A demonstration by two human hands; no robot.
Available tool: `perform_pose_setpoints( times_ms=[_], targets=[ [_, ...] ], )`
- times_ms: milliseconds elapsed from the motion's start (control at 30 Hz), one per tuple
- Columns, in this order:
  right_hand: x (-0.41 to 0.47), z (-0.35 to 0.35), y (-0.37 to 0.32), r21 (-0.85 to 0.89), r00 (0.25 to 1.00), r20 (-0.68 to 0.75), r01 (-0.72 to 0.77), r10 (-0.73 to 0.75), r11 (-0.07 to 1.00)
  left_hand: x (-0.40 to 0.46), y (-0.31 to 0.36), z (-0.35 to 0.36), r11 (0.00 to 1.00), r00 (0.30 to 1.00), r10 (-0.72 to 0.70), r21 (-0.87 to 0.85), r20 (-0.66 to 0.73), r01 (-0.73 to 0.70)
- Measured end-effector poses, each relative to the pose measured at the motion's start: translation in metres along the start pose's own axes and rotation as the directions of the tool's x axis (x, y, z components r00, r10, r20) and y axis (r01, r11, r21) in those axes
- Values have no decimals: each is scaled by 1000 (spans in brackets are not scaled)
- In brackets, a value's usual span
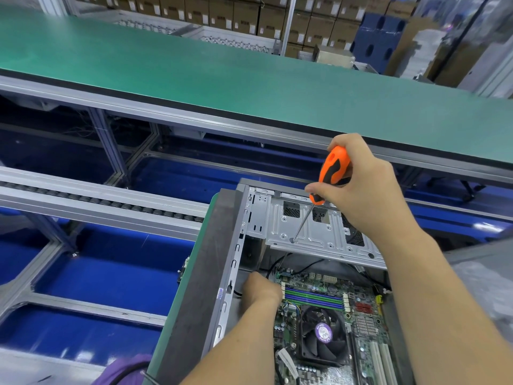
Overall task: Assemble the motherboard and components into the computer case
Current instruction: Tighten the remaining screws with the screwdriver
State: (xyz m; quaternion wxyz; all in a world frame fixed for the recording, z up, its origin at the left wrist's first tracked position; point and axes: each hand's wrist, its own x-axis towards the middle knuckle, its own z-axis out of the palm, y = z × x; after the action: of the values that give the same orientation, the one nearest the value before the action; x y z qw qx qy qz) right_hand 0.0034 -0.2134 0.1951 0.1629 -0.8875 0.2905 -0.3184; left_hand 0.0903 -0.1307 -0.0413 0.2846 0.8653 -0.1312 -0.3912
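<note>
An open grey computer case (pixel 236 245) lies in front of me on its side. Inside it sits a green motherboard (pixel 366 326) with a black CPU fan (pixel 322 334) and blue and green memory slots. My right hand (pixel 363 187) grips an orange and black screwdriver (pixel 331 170). Its shaft slants down and its tip touches the silver drive bracket (pixel 319 234) at the case's far end. My left hand (pixel 261 291) reaches down into the case at the motherboard's upper left corner. Its fingers are hidden below the case wall.
A long green conveyor belt (pixel 194 65) runs across behind the case. A grey roller track (pixel 111 201) and aluminium frame stand to the left over a blue floor. Stacked cardboard boxes (pixel 249 15) line the back. A purple sleeve (pixel 125 368) shows at the bottom left.
</note>
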Motion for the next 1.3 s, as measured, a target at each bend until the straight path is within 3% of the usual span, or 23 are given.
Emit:
perform_pose_setpoints(
  times_ms=[267, 500, 1300],
  targets=[
    [-1, 5, 2, 26, 1000, 22, -7, 7, 1000, -2, 0, -2, 1000, 1000, -5, 3, 4, 5],
    [-2, 1, 5, 134, 991, 128, 26, -43, 991, -1, 0, 0, 1000, 1000, 4, -6, -4, -4],
    [-1, 1, 2, 85, 991, 123, 49, -59, 995, 0, 0, 3, 1000, 999, 11, -10, -33, -12]
  ],
)
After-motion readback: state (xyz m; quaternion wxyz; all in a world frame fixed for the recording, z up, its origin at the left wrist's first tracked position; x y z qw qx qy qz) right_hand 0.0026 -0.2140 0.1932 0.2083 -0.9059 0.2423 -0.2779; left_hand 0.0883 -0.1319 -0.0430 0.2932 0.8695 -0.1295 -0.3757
